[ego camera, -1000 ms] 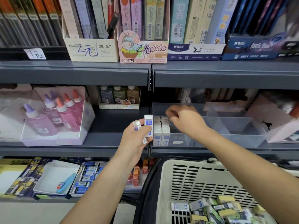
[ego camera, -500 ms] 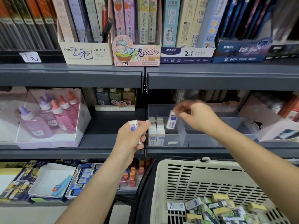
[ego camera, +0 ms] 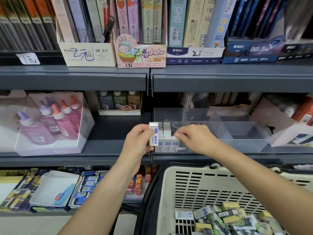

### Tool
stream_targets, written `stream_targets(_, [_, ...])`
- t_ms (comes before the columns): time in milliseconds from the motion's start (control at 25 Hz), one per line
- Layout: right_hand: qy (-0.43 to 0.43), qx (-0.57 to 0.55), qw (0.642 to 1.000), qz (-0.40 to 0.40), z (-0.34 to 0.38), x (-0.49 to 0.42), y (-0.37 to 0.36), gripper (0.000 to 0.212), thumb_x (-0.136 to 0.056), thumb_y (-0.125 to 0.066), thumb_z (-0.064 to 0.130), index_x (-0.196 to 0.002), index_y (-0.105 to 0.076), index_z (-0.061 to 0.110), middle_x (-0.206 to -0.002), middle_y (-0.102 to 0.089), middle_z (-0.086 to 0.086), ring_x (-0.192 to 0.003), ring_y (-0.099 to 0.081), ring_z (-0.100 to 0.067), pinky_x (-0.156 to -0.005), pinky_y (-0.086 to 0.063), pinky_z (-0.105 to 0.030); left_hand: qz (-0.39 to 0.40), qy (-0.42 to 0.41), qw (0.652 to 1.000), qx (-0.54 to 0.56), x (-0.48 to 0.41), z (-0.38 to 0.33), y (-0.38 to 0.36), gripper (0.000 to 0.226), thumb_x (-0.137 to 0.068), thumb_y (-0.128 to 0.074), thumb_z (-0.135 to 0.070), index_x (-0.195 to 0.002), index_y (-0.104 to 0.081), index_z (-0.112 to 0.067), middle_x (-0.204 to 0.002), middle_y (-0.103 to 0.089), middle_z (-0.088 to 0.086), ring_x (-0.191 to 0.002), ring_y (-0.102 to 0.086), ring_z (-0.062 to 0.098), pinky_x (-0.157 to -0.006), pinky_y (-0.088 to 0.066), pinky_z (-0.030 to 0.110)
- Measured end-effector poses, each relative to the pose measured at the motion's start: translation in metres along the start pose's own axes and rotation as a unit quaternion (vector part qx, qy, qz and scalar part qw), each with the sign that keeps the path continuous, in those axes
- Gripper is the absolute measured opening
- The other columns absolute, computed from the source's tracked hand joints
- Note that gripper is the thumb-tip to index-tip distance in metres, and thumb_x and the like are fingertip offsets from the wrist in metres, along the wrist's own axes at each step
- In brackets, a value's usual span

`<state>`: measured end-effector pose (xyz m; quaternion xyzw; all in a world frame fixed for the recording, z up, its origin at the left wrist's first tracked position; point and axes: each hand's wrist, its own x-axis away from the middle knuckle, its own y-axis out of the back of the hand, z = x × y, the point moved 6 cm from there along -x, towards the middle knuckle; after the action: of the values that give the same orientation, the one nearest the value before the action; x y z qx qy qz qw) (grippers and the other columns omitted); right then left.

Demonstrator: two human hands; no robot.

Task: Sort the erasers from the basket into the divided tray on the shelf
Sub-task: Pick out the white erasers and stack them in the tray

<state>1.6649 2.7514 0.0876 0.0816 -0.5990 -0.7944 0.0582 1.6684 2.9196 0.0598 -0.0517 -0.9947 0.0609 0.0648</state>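
Note:
A clear divided tray point(ego camera: 240, 131) sits on the middle shelf. Its left compartment holds upright white-and-blue erasers point(ego camera: 166, 131) in rows. My right hand point(ego camera: 194, 139) reaches into that compartment, its fingertips pinching the top of a white-and-blue eraser point(ego camera: 174, 143) standing at the row's right front. Just left of the tray, my left hand point(ego camera: 138, 143) grips another white-and-blue eraser point(ego camera: 153, 135) upright. Below at the right, the cream basket point(ego camera: 186, 180) holds several mixed erasers point(ego camera: 228, 216).
A clear box of pink and purple glue bottles point(ego camera: 50, 122) stands at the left of the same shelf. Pencil-lead display boxes point(ego camera: 140, 55) line the shelf above. The lower shelf carries boxed erasers point(ego camera: 86, 185) and a white tray point(ego camera: 52, 187). The divided tray's other compartments look bare.
My right hand has carried its eraser down into the left compartment beside the row. My left hand has risen toward the tray with its eraser. The view shifted slightly.

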Motion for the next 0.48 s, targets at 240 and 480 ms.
stream_targets(240, [0.041, -0.211, 0.975, -0.055, 0.029, 0.003, 0.025, 0.017, -0.091, -0.052, 0.035, -0.095, -0.067, 0.028, -0.083, -0.070, 0.010, -0.072, -0.063, 0.000, -0.074, -0.052, -0.025, 0.061, -0.028, 0.996, -0.066, 0.007, 0.000, -0.015, 0.020, -0.087, -0.063, -0.021, -0.106, -0.065, -0.016, -0.094, -0.070, 0.009, -0.079, -0.064, 0.015, -0.067, -0.052, 0.030])
stream_targets(480, [-0.017, -0.224, 0.967, -0.123, -0.004, -0.011, 0.049, 0.008, -0.088, -0.061, 0.028, -0.082, -0.065, 0.030, -0.072, -0.068, 0.009, -0.071, -0.067, -0.012, -0.074, -0.053, -0.031, -0.040, -0.077, 0.983, -0.165, 0.000, 0.004, -0.001, 0.028, -0.082, -0.069, -0.020, -0.106, -0.057, -0.026, -0.107, -0.061, -0.007, -0.094, -0.059, 0.010, -0.075, -0.051, 0.024])
